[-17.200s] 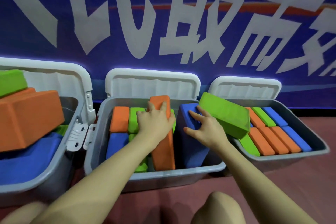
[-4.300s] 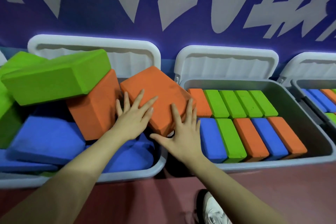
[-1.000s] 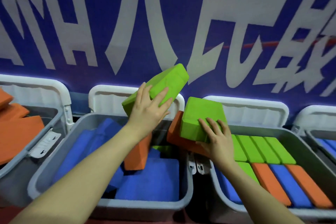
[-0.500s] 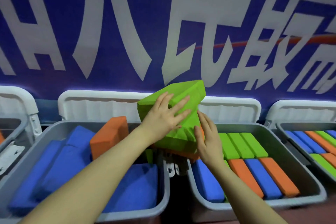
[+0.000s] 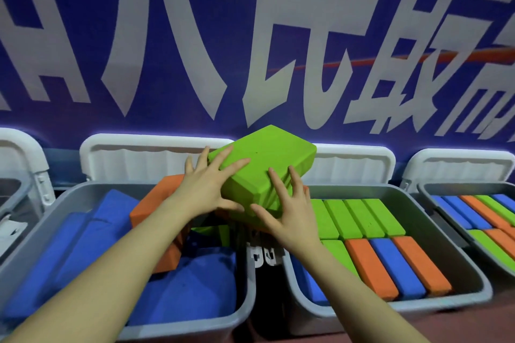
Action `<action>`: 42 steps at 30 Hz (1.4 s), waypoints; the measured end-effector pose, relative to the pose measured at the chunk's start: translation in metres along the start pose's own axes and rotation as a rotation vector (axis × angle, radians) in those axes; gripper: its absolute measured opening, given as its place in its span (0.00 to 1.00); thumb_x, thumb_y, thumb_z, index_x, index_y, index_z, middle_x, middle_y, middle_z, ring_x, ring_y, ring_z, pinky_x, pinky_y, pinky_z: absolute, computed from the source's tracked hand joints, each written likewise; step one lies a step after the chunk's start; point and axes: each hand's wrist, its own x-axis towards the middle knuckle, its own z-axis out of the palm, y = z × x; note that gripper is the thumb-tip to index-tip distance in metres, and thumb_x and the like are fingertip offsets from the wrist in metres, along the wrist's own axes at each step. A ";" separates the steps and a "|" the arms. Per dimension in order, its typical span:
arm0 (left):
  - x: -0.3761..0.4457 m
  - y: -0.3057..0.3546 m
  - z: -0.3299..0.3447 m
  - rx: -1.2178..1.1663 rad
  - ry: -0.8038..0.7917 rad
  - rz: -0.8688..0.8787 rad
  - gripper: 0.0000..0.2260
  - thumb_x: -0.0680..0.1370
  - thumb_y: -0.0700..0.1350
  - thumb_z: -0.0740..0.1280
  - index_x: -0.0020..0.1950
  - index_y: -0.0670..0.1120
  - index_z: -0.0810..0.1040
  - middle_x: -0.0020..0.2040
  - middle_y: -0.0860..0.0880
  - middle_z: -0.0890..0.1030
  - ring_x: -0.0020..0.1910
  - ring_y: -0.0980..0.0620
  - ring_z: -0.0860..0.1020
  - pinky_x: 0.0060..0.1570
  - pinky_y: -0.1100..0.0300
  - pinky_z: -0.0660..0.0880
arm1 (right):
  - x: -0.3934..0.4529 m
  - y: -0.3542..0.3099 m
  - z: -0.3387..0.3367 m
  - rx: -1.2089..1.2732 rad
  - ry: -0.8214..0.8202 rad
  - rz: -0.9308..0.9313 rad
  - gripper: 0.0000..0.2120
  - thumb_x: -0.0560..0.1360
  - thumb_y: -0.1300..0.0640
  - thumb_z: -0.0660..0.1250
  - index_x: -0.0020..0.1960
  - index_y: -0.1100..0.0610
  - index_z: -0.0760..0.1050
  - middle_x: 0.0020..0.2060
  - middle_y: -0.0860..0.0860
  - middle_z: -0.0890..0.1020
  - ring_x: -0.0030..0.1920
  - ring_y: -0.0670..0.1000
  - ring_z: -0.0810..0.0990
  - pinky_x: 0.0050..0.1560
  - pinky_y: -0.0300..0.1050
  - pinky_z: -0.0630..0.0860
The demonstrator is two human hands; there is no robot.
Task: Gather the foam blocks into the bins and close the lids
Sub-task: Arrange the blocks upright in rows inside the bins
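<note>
While both hands worked at the centre of the frame, the gathering step was under way: the left hand (image 5: 204, 195) lay with spread fingers on the near left face of the bright green rectangular foam block (image 5: 263, 167), and the right hand (image 5: 289, 217) gripped its lower right edge with fingers slightly curled, so the block was clamped between the two. It was held tilted above the gap between the two middle bins. A second green block seemed to sit beneath it, though I could not tell for certain. To the lower left stood the grey plastic bin of loosely heaped blue and orange blocks (image 5: 245, 301); to the lower right, the grey plastic bin with neat rows of upright blocks (image 5: 473, 284). Judging by this, the next move called for lowering the block into a bin with room. Behind the bins, the white hinged lid (image 5: 133, 159) stood open, so closing was not yet due.
</note>
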 end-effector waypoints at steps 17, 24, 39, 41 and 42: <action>-0.004 0.036 0.004 -0.024 0.235 0.114 0.24 0.69 0.60 0.69 0.62 0.51 0.80 0.60 0.49 0.81 0.43 0.37 0.79 0.40 0.46 0.78 | 0.006 0.006 -0.018 -0.115 -0.001 0.090 0.31 0.75 0.35 0.50 0.70 0.51 0.69 0.75 0.57 0.62 0.66 0.62 0.72 0.63 0.58 0.70; -0.044 0.001 -0.025 -0.029 0.261 0.023 0.24 0.70 0.56 0.59 0.60 0.48 0.81 0.52 0.49 0.83 0.41 0.42 0.81 0.43 0.50 0.77 | 0.019 -0.041 -0.039 -0.416 -0.087 0.105 0.23 0.80 0.43 0.57 0.69 0.54 0.69 0.72 0.59 0.67 0.69 0.64 0.66 0.69 0.57 0.61; -0.187 -0.135 -0.020 -0.076 -0.053 -0.408 0.27 0.79 0.60 0.55 0.76 0.51 0.63 0.75 0.49 0.64 0.69 0.43 0.65 0.66 0.53 0.59 | 0.007 -0.173 0.074 -0.286 -0.517 -0.351 0.24 0.80 0.43 0.57 0.74 0.48 0.64 0.72 0.50 0.67 0.65 0.59 0.71 0.59 0.51 0.71; -0.198 -0.140 -0.003 -0.063 -0.105 -0.475 0.28 0.79 0.60 0.55 0.77 0.51 0.60 0.76 0.49 0.62 0.70 0.43 0.64 0.67 0.53 0.58 | 0.004 -0.173 0.098 -0.301 -0.583 -0.350 0.27 0.79 0.40 0.57 0.76 0.46 0.58 0.75 0.49 0.61 0.69 0.60 0.66 0.64 0.54 0.69; -0.202 -0.143 0.005 -0.052 -0.133 -0.519 0.29 0.79 0.61 0.55 0.77 0.51 0.58 0.76 0.48 0.60 0.70 0.43 0.63 0.67 0.53 0.59 | 0.004 -0.171 0.108 -0.308 -0.606 -0.351 0.29 0.79 0.39 0.57 0.77 0.45 0.55 0.77 0.48 0.57 0.71 0.61 0.62 0.66 0.56 0.66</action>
